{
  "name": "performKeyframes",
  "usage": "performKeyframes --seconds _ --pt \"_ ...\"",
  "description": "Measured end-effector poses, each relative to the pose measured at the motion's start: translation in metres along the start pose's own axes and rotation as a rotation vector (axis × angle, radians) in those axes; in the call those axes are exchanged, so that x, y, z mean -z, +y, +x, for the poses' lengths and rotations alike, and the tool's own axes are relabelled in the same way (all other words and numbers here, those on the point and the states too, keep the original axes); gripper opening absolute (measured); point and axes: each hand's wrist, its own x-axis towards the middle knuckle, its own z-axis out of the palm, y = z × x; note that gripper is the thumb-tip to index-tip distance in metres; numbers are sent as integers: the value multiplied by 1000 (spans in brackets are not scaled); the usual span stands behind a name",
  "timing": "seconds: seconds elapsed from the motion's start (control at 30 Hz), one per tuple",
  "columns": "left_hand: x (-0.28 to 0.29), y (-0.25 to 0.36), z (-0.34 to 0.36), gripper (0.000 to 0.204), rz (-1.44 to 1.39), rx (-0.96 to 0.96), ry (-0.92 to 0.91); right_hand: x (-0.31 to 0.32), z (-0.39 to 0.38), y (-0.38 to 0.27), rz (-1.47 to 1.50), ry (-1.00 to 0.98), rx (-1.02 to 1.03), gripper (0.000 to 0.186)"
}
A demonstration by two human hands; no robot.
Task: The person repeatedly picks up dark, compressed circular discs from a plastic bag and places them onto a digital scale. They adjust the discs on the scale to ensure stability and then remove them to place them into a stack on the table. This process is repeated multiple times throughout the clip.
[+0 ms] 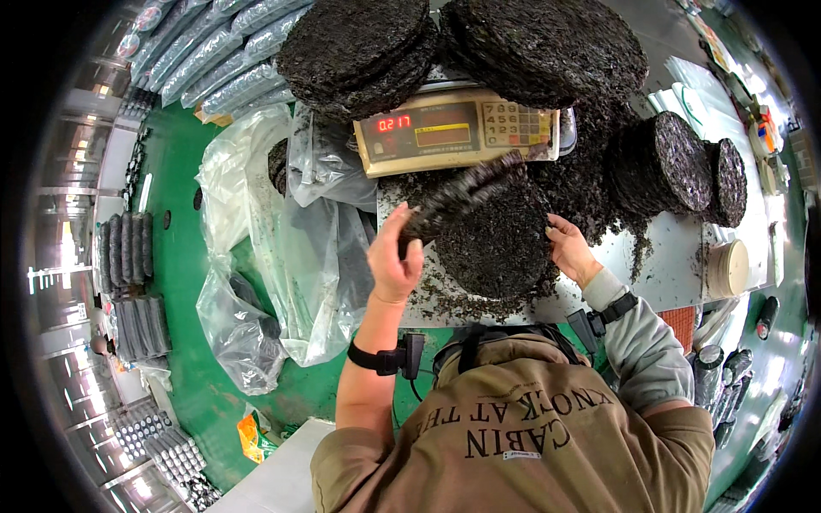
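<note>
My left hand (398, 261) is closed on the near end of a dark dried seaweed cake (466, 195), which is tilted up and smeared by motion. Beneath it a round, flat dried seaweed cake (494, 252) lies on the table among loose crumbs. At that cake's right edge, my right hand (573, 250) pinches the rim between thumb and fingers. Just beyond stands a cream-coloured digital scale (457, 132) with a lit red display and a keypad. Large round seaweed stacks (359, 51) rest on and behind the scale.
More seaweed cakes (658, 167) stand on edge at the right, beside loose seaweed (590, 145). A pale round tub (728, 268) sits at the table's right edge. Clear plastic bags (282, 248) hang at the left. Packed bags (214, 51) are piled on the far left green floor (192, 316).
</note>
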Motion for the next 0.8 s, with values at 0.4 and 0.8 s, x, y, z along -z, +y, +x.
performKeyframes --seconds 0.4,0.8 --pt "-18 -4 -5 51 -819 913 -77 -47 -33 -45 198 -163 56 31" --pt "80 -37 234 59 -205 518 345 -21 -14 -24 -201 7 281 37"
